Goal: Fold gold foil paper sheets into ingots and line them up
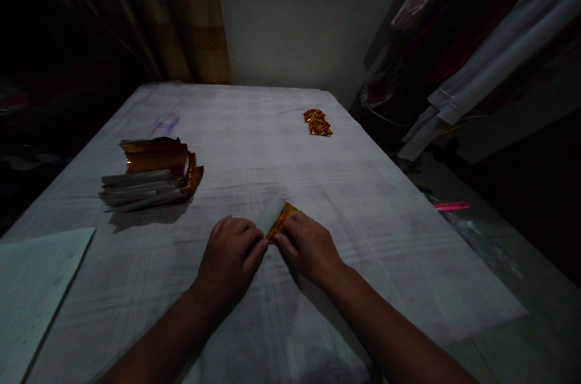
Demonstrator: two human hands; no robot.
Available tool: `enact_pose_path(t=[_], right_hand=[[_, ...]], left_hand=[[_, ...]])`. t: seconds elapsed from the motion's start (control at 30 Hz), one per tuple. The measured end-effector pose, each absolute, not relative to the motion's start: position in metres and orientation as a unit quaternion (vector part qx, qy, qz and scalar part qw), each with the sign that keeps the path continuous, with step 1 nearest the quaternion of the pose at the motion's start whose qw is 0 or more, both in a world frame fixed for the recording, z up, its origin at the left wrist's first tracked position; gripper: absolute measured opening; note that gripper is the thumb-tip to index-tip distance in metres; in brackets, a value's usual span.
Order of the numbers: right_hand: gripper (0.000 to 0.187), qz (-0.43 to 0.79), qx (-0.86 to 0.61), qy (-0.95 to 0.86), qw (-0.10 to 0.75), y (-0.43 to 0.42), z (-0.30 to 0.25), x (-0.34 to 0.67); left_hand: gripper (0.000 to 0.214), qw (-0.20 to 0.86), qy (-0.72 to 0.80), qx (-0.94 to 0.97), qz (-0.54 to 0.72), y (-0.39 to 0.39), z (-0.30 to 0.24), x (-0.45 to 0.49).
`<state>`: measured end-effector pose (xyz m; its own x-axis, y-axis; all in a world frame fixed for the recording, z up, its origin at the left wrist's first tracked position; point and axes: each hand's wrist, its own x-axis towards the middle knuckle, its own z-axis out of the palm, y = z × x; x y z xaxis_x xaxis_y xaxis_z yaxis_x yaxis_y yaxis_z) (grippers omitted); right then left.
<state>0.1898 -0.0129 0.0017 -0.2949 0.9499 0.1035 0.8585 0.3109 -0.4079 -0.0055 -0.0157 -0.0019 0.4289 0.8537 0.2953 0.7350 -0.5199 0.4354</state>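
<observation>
Between two hands (229,258) (309,248), one foil sheet (273,216)

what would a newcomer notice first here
The left hand and right hand pinch a small gold-and-white paper at the middle of the table. A curling stack of gold sheets lies to the left, and a heap of folded gold pieces sits far back right.

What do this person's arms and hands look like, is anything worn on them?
The left forearm and right forearm are bare, with no sleeves in view. The left hand and right hand are ungloved; no ring, watch or bracelet shows, though the light is dim.
</observation>
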Motion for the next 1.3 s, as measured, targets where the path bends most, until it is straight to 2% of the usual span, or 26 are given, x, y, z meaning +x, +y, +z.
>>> enact_pose_path(t=[0.23, 0.7, 1.3], right_hand=[[0.002, 0.202, -0.510, -0.820, 0.163, -0.010, 0.004, 0.203], [0.016, 0.175, -0.570, -0.784, 0.171, -0.010, 0.004, 0.192], [0.011, 0.162, -0.610, -0.757, 0.171, -0.011, 0.001, 0.186]], left_hand=[[0.022, 0.121, 0.487, 0.832, 0.238, -0.016, 0.000, -0.003], [0.022, 0.133, 0.488, 0.829, 0.240, -0.015, -0.001, -0.003], [0.019, 0.133, 0.496, 0.828, 0.226, -0.015, -0.003, -0.004]])
